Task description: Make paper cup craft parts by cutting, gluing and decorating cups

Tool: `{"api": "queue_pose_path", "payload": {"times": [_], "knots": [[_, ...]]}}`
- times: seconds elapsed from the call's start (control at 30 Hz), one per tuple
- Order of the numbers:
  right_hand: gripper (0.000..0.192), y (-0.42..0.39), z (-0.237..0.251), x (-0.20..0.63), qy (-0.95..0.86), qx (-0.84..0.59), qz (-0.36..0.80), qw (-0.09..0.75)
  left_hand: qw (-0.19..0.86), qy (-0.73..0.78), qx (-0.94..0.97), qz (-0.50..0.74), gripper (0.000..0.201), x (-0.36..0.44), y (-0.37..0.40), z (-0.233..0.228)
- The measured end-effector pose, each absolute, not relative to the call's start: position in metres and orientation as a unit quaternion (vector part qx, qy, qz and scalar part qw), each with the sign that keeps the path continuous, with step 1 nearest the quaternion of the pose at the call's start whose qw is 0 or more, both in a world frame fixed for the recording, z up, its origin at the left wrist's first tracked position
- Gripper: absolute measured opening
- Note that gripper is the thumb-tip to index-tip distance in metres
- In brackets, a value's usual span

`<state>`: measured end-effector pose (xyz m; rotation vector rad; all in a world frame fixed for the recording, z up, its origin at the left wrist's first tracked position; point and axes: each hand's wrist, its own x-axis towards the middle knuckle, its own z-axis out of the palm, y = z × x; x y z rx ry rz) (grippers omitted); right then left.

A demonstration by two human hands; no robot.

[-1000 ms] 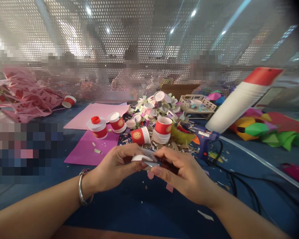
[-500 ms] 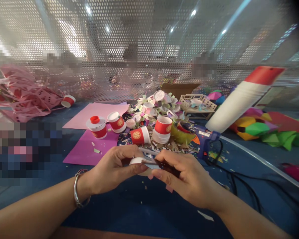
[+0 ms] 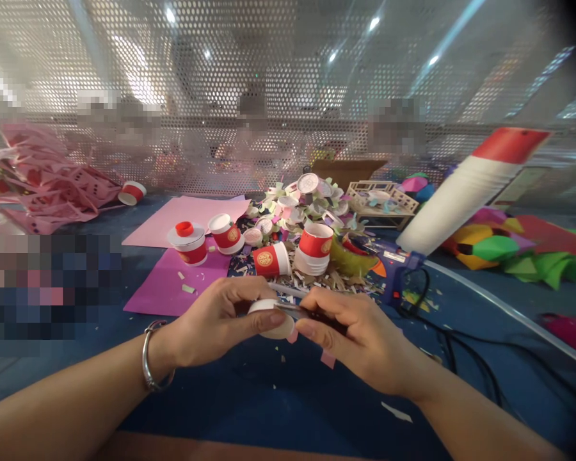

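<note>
In the middle, my left hand (image 3: 225, 326) pinches a round white paper cup base (image 3: 278, 331) between thumb and fingers. A small pink paper tab (image 3: 293, 335) shows at its right edge. My right hand (image 3: 360, 336) is closed around the dark handle of what look like scissors; their metal blades (image 3: 290, 308) lie against the rim of the cup base. The handle is mostly hidden by my fingers. Just beyond my hands are a red-and-white paper cup (image 3: 271, 259) on its side and a stack of upright cups (image 3: 313, 248).
Behind the cups lies a heap of cut paper pieces (image 3: 288, 205). Pink (image 3: 182, 214) and purple sheets (image 3: 156, 288) lie left, with more cups. A blue glue gun (image 3: 394, 275) with black cables (image 3: 456, 336) and a tall cup stack (image 3: 461, 195) stand right. Perforated metal (image 3: 288, 64) rises behind.
The scissor blades have gone from a wider, flatter look to a thin edge at the cup base. The cup base has turned slightly, showing more of its white face. Both hands stay nearly in place.
</note>
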<state>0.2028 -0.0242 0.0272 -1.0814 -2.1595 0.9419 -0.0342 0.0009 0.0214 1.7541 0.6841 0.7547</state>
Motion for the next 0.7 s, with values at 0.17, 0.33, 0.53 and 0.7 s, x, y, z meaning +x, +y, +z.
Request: {"api": "queue_pose_path", "payload": {"times": [0.17, 0.33, 0.53, 0.7], "knots": [[0.03, -0.0237, 0.0266, 0.2031, -0.796, -0.393, 0.368, 0.278, 0.475, 0.293, 0.762, 0.328, 0.02, -0.0337, 0.0013, 0.0205], [0.031, -0.023, 0.0266, 0.2034, -0.805, -0.396, 0.352, 0.267, 0.389, 0.29, 0.81, 0.331, 0.019, -0.0325, -0.0002, 0.019], [0.031, -0.0222, 0.0254, 0.2034, -0.817, -0.397, 0.327, 0.261, 0.333, 0.289, 0.831, 0.338, 0.017, -0.0311, -0.0035, 0.0204], [0.031, -0.0225, 0.0254, 0.2026, -0.822, -0.393, 0.312, 0.268, 0.406, 0.301, 0.799, 0.326, 0.018, -0.0309, -0.0013, 0.0187]]}}
